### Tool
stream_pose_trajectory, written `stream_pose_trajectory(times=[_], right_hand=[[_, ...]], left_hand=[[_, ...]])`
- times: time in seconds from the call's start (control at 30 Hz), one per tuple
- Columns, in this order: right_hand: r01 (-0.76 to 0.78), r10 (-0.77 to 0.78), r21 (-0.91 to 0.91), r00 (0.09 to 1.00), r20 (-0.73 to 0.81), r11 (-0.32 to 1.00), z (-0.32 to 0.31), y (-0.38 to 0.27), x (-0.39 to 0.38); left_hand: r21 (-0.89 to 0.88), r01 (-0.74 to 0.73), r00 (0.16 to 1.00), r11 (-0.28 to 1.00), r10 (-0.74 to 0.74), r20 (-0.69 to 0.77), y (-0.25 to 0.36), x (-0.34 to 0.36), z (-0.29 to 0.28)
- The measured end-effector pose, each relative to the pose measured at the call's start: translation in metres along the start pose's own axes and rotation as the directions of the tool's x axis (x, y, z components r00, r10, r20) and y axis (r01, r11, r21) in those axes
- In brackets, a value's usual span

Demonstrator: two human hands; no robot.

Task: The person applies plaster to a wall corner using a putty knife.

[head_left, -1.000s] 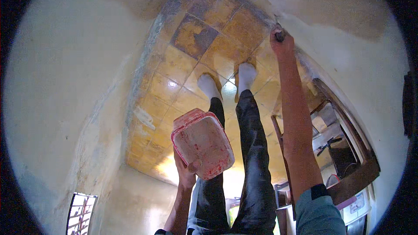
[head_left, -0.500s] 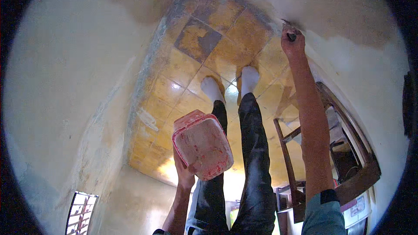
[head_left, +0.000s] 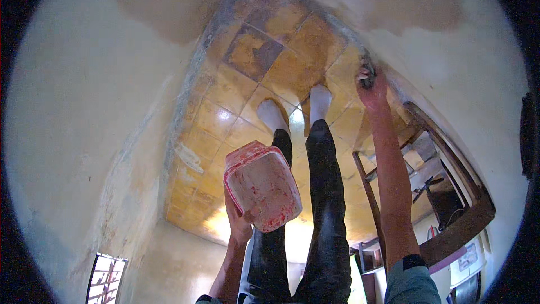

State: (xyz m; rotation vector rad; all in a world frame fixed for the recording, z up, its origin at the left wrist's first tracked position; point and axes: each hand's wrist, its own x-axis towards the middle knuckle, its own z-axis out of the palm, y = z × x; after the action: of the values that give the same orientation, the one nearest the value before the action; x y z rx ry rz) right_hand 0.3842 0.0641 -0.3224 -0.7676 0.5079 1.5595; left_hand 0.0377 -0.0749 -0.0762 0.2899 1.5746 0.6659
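Note:
My left hand (head_left: 238,222) grips a red plastic tub (head_left: 264,188) by its side, fingers wrapped round the wall. The tub is tilted so its inside faces up to me; a greyish-pink coating smears the interior and rim. Further out on the right, my right hand (head_left: 373,89) is closed round a dark-handled tool (head_left: 367,76), held close to the right wall's lower edge. The tool's blade is blurred, so its exact kind cannot be made out. Above that hand, the right wall (head_left: 450,62) carries a large darker, damp-looking patch (head_left: 416,3).
My feet in pale socks stand on yellow tiles (head_left: 236,87) with worn grey spots. A dark wooden frame piece of furniture (head_left: 458,242) is beside my right forearm. The left wall (head_left: 73,129) is stained, with a barred window (head_left: 106,278) lower down.
My right hand with the tool has come nearer to me and down, away from the damp patch, turning at the wrist. The left hand and tub have barely moved.

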Motion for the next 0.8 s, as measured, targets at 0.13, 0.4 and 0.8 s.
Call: stream_pose_trajectory(times=[0.13, 0.4, 0.8], right_hand=[[-0.025, -0.014, -0.183, 0.978, -0.210, 0.983, -0.051, -0.006, 0.043], [-0.054, -0.050, -0.433, 0.973, -0.225, 0.900, -0.031, -0.002, 0.118], [0.104, -0.159, -0.414, 0.982, -0.100, 0.904, 0.002, -0.004, 0.064]], left_hand=[[0.061, 0.055, 0.995, 0.997, -0.049, -0.089, -0.009, 0.002, 0.005], [0.167, 0.039, 0.980, 0.985, -0.005, -0.200, -0.044, 0.009, -0.010], [0.105, 0.053, 0.983, 0.993, -0.033, -0.179, -0.026, 0.008, 0.016]])
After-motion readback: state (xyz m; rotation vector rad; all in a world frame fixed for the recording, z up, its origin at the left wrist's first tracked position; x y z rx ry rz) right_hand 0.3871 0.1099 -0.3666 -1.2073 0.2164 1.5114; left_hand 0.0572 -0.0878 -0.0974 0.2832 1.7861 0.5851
